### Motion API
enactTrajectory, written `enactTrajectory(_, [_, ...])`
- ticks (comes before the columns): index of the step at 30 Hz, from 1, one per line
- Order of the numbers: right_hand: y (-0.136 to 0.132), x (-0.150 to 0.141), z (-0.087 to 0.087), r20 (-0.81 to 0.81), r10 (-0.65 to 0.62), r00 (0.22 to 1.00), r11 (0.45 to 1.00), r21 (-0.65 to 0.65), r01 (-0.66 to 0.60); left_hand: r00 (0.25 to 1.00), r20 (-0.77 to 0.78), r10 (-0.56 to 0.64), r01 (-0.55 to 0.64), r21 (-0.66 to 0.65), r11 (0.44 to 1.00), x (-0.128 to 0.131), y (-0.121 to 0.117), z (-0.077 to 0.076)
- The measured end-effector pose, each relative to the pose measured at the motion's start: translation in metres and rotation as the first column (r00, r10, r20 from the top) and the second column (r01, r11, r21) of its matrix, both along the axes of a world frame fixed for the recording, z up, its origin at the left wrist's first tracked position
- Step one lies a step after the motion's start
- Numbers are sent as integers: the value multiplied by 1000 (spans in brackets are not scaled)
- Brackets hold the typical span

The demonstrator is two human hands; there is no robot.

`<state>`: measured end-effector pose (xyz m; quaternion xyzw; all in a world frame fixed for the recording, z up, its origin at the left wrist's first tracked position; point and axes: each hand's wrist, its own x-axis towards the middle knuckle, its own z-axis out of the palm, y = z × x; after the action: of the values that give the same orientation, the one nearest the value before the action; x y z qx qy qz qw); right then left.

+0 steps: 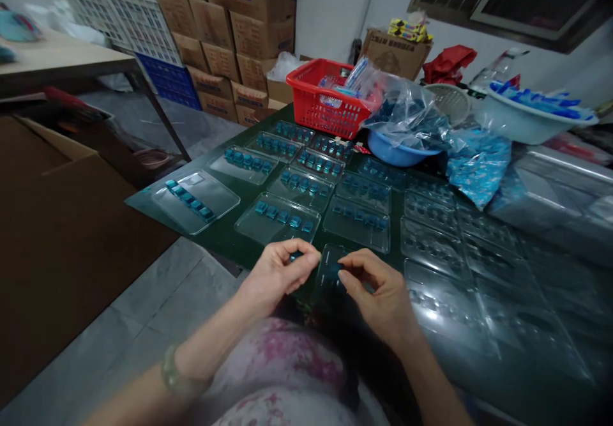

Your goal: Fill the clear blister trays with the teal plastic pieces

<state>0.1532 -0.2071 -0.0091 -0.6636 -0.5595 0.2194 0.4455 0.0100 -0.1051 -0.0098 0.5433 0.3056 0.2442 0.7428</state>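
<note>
My left hand (287, 269) is closed in a pinch at the table's near edge. A bit of teal shows between its fingers; whether they hold it or it lies behind is unclear. Thumb and fingertips of my right hand (378, 289) come together at a small dark teal piece (338, 273), over the nearest clear plastic tray (330, 255). Just beyond my hands, another clear tray (253, 225) bears a row of small teal blocks (283, 217). Further left, a tray (218, 193) carries a slanted, tightly packed row of teal blocks (190, 201).
Several similar trays cover the green table (220, 237); those on the right (438, 273) look empty. Behind them stand a red basket (330, 103), a blue basin (402, 152) under a plastic bag, and a pale basin (512, 122) of blue pieces. A large carton (71, 253) stands at left.
</note>
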Motion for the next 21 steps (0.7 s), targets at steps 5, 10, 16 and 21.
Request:
enactTrajectory(5, [0,-5,-9,372,17,928,987,-155,44,995,80,66,-46,-229,972,-14,12,-8])
enactTrajectory(10, [-1,-10,-2,480,119,869,968,-251,7,996,93,10,13,-244,970,-14,10,-13])
enactTrajectory(16, [1,-12,1,527,179,831,954,-301,-15,990,138,-23,60,-276,959,-10,11,-19])
enactTrajectory(21, [5,-17,-12,613,164,773,956,-293,30,987,161,-11,60,-307,950,-9,11,-18])
